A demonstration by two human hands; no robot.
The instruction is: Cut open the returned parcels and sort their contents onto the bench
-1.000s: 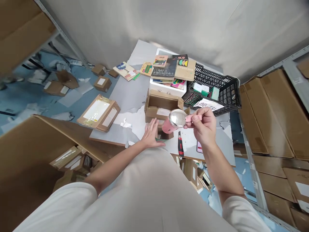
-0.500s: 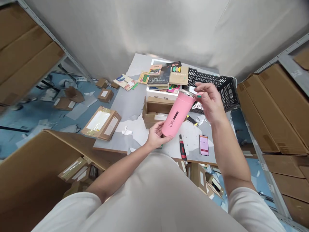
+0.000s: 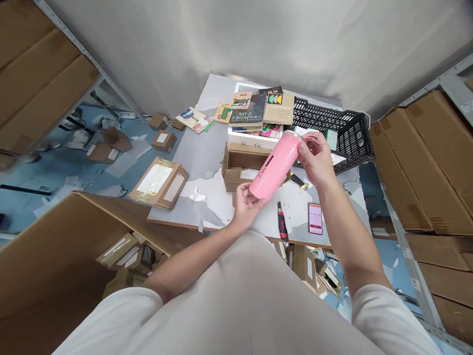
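Observation:
A pink tumbler [image 3: 278,165] with dark lettering on its side is held tilted above the table, its silver-rimmed top up and to the right. At its lower end, my left hand [image 3: 247,209] is closed around the base. My right hand [image 3: 318,157] grips the upper end, with the thumb on the side and the fingers by a pink loop at the rim. Behind the tumbler stands an open cardboard box [image 3: 232,177], partly hidden. Below lie a red and black utility knife [image 3: 283,224] and a phone [image 3: 315,219] with a lit screen.
Books [image 3: 247,111] lie on a white foam box [image 3: 240,136] at the back. A black plastic crate [image 3: 354,133] stands to its right. A yellow cutter [image 3: 298,181] lies beyond the knife. At the left edge is a taped parcel [image 3: 160,182]; a large carton [image 3: 74,236] stands below.
The tumbler has tipped further over and rolled slightly, so its lettering sits nearer the left edge. My right hand has moved from the lid loop to grasp the tumbler's upper side.

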